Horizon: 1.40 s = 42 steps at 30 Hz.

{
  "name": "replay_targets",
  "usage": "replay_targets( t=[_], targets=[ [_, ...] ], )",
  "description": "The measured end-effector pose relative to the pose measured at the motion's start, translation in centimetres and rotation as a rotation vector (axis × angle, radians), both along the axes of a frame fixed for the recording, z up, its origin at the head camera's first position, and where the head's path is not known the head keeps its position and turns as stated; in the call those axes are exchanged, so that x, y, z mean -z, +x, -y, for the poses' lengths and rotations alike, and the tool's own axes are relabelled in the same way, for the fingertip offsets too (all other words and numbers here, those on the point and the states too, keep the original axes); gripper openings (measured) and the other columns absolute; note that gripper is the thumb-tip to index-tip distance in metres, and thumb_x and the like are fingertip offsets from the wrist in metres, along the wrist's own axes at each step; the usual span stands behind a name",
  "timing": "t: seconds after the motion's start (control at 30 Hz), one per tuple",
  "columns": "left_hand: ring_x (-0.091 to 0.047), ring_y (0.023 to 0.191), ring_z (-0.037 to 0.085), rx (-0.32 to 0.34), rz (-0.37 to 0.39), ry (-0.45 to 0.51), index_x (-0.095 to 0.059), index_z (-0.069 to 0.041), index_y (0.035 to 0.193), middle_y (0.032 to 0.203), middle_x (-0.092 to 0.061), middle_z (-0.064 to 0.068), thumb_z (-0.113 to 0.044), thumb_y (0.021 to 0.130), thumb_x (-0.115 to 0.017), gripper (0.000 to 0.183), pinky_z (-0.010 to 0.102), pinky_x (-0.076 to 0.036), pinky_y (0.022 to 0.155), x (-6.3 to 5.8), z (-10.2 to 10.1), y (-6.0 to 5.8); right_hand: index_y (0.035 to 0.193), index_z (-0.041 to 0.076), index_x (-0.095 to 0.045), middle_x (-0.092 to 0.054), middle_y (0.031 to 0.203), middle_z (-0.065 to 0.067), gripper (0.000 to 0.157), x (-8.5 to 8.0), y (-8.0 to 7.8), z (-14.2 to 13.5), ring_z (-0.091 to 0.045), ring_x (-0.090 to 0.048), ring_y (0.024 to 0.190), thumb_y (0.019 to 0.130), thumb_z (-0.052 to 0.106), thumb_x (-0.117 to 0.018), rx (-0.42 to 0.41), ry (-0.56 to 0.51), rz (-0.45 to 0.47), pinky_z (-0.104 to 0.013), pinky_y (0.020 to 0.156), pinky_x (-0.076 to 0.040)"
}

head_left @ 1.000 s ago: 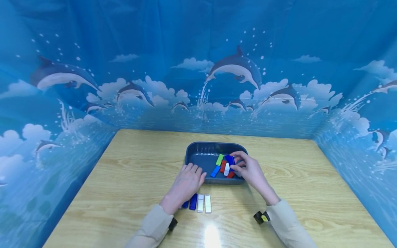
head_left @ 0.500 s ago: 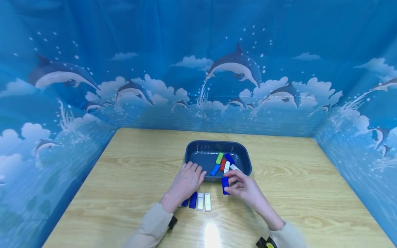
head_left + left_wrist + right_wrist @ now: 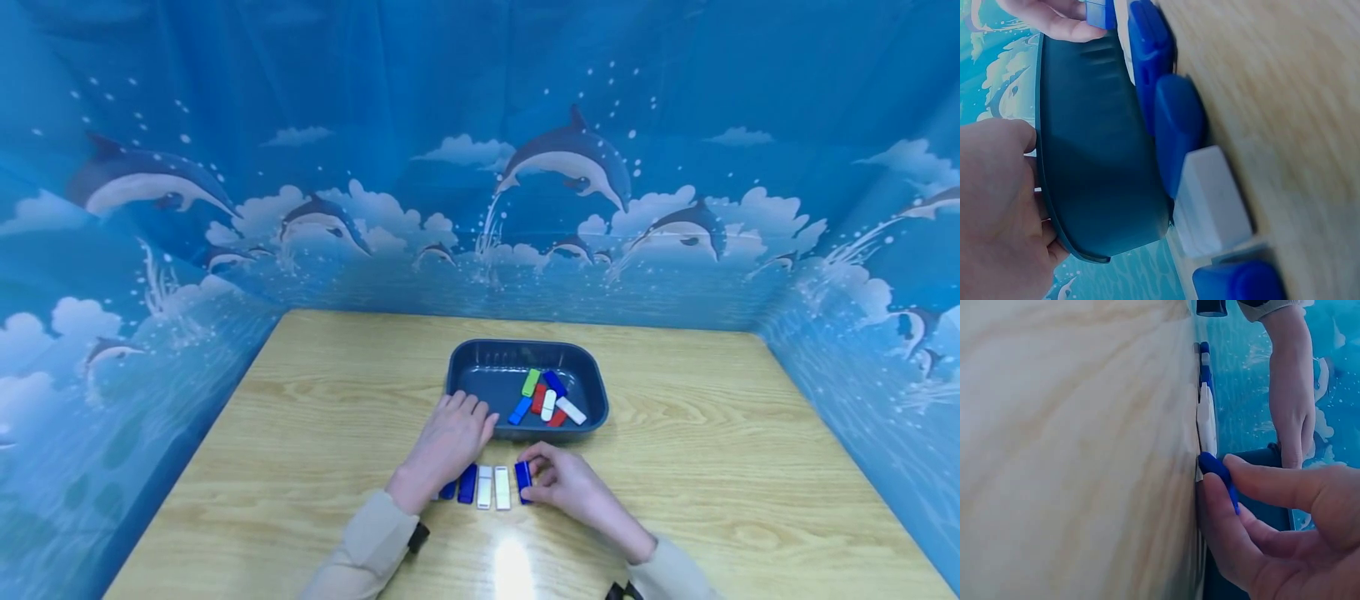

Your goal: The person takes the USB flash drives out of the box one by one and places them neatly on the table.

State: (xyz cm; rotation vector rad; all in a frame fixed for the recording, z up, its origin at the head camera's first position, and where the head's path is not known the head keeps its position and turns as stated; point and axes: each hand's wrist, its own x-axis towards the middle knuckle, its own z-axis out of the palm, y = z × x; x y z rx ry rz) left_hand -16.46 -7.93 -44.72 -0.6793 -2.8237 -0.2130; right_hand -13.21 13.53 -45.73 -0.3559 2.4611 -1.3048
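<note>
My right hand point(image 3: 573, 487) pinches a dark blue USB stick point(image 3: 522, 482) between thumb and fingertips, upright lengthwise at the right end of a row on the table. A white USB stick point(image 3: 502, 488) lies just left of it, with a small gap. Farther left come another white stick point(image 3: 484, 488), a dark blue stick point(image 3: 467, 485) and more, partly hidden by my left arm. My left hand point(image 3: 450, 437) holds the near left rim of a dark blue tray point(image 3: 487, 387); in the left wrist view its fingers curl over the rim point(image 3: 1044, 206).
Inside the tray, several sticks lie loosely at the right: a green one point(image 3: 531, 382), a lighter blue one point(image 3: 520, 411), a dark blue one point(image 3: 555, 383), red and white ones. The wooden table point(image 3: 712, 433) is bounded by a dolphin-print curtain point(image 3: 480, 283).
My right hand has lifted the dark blue stick from the tray and brought it toward me and left, down to the row's right end. My left hand stays on the tray rim.
</note>
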Motion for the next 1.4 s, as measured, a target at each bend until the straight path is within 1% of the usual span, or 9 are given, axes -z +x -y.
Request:
replay_targets(
  t=[0.2,0.37,0.47,0.63,0.8,0.93,1.1,1.27,1.4],
  targets=[
    [-0.056,0.096,0.021,0.007,-0.004,0.009,-0.067,-0.01,0.106,0.099,-0.066,0.004,-0.036,0.109,-0.044,0.036,0.038,-0.048,0.091,0.0,0.0,0.0,0.112,0.005,-0.069,-0.061,0.095,-0.002,0.039,-0.2,0.1,0.7,-0.012,-0.059,0.071,0.077,0.008,-0.086,-0.002,0.149,-0.074,-0.024,0.058,-0.049],
    [-0.056,0.095,0.021,0.009,-0.019,0.012,-0.067,-0.01,0.104,0.098,-0.065,0.003,-0.036,0.109,-0.045,0.035,0.037,-0.047,0.09,0.1,0.0,0.0,0.107,0.008,-0.071,-0.059,0.093,0.001,0.036,-0.3,0.2,1.2,-0.012,-0.054,0.077,0.076,0.014,-0.088,-0.014,0.267,-0.172,-0.026,0.064,-0.047],
    [-0.055,0.095,0.021,0.008,-0.018,0.008,-0.067,-0.01,0.104,0.098,-0.065,0.003,-0.035,0.109,-0.045,0.035,0.037,-0.047,0.09,0.1,0.0,0.0,0.105,0.008,-0.07,-0.059,0.093,0.001,0.036,-0.4,0.3,1.2,-0.013,-0.054,0.08,0.076,0.017,-0.088,-0.026,0.307,-0.215,-0.027,0.067,-0.047],
    [-0.056,0.095,0.02,0.005,-0.006,0.0,-0.068,-0.01,0.105,0.099,-0.066,0.003,-0.036,0.109,-0.044,0.035,0.037,-0.048,0.091,0.1,0.0,0.0,0.105,0.01,-0.068,-0.061,0.093,0.001,0.031,-0.6,0.3,1.1,-0.011,-0.056,0.078,0.08,0.018,-0.086,-0.003,0.287,-0.265,-0.024,0.063,-0.047],
    [-0.055,0.095,0.02,0.003,0.0,-0.002,-0.068,-0.01,0.106,0.099,-0.066,0.003,-0.037,0.109,-0.045,0.035,0.037,-0.048,0.09,0.1,0.0,-0.1,0.093,0.017,-0.07,-0.065,0.085,0.008,0.014,-1.2,0.0,0.7,-0.004,-0.056,0.069,0.085,0.013,-0.08,0.041,0.244,-0.327,-0.02,0.062,-0.048],
    [-0.056,0.096,0.02,0.001,-0.007,-0.001,-0.068,-0.011,0.107,0.099,-0.066,0.003,-0.037,0.108,-0.045,0.035,0.037,-0.048,0.091,0.2,0.1,-0.1,0.087,0.018,-0.072,-0.066,0.078,0.011,0.011,-1.8,-0.4,0.3,0.0,-0.056,0.067,0.087,0.01,-0.078,0.065,0.215,-0.384,-0.019,0.062,-0.049],
    [-0.057,0.097,0.02,-0.003,-0.007,-0.006,-0.068,-0.011,0.106,0.1,-0.066,0.003,-0.038,0.108,-0.045,0.035,0.037,-0.048,0.091,0.2,0.0,-0.1,0.088,0.014,-0.074,-0.068,0.078,0.008,0.007,-2.9,-1.6,-0.4,-0.003,-0.056,0.065,0.087,0.01,-0.079,0.127,0.196,-0.455,-0.019,0.06,-0.05],
    [-0.057,0.097,0.021,-0.009,-0.004,-0.005,-0.068,-0.011,0.107,0.101,-0.067,0.003,-0.038,0.108,-0.045,0.035,0.038,-0.048,0.091,0.2,0.0,-0.1,0.091,0.011,-0.074,-0.069,0.082,0.002,0.003,-4.0,-3.7,-1.2,-0.008,-0.055,0.063,0.091,0.012,-0.077,0.19,0.269,-0.485,-0.022,0.057,-0.047],
    [-0.058,0.1,0.022,-0.012,0.001,-0.008,-0.068,-0.011,0.108,0.103,-0.067,0.004,-0.038,0.108,-0.045,0.036,0.039,-0.048,0.094,0.2,-0.1,-0.1,0.094,0.008,-0.074,-0.07,0.087,-0.004,0.004,-4.3,-5.5,-1.7,-0.012,-0.056,0.065,0.092,0.011,-0.075,0.209,0.338,-0.506,-0.026,0.057,-0.048]
  ],
)
